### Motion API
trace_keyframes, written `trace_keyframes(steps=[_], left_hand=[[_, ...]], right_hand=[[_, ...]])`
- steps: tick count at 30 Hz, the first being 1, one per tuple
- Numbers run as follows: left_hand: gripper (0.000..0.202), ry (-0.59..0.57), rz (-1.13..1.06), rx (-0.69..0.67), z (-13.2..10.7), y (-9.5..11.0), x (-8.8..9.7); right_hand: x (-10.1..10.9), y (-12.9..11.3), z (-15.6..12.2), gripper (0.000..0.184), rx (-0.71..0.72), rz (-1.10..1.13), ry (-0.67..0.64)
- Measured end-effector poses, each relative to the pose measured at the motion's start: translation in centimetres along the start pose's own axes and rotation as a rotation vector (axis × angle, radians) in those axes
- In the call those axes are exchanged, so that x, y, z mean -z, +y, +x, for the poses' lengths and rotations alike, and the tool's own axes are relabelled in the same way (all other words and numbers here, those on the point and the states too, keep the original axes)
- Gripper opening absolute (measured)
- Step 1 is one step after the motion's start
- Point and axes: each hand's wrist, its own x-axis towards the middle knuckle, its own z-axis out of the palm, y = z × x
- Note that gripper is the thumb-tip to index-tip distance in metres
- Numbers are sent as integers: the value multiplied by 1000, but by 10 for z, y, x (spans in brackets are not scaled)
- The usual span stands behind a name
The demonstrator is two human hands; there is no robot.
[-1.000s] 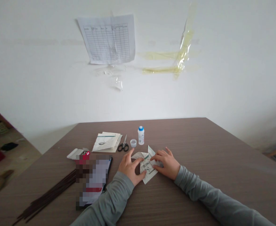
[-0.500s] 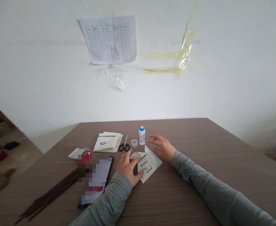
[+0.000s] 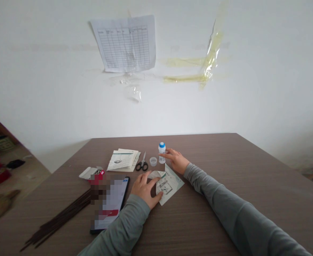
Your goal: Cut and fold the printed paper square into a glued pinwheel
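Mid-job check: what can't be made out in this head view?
Label of the bottle: too small to read, head view.
Grip of the right hand on it: touching or closed, unclear.
Folded paper: print partly under the left hand.
Phone and red box: pixelated.
Wall sheet: table text too small.

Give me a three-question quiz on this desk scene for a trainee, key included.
1. True or false: the right hand rests on the scissors.
2. Choose one. The left hand: A holds the scissors; B lies flat on the printed paper; C lifts the printed paper into the air.
3. Which small item stands between the scissors and the white bottle?
Key: 1 false, its fingers are at the white bottle. 2 B. 3 the clear cap.
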Motion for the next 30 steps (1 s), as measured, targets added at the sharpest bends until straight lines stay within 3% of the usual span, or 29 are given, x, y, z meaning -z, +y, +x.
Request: trace_keyframes(steps=[4, 10, 23, 30], left_hand=[[60, 56, 16, -4, -3, 1, 5], [61, -36, 5, -7, -4, 3, 13], [58, 16, 33, 42, -7, 19, 15], [58, 54, 57, 41, -9, 20, 9]], right_hand=[[-2, 0, 2, 93, -21, 38, -8], [1, 5, -8, 94, -42, 84, 61], [45, 21, -85, 82, -73, 191, 152], [49, 16, -97, 84, -55, 102, 135]])
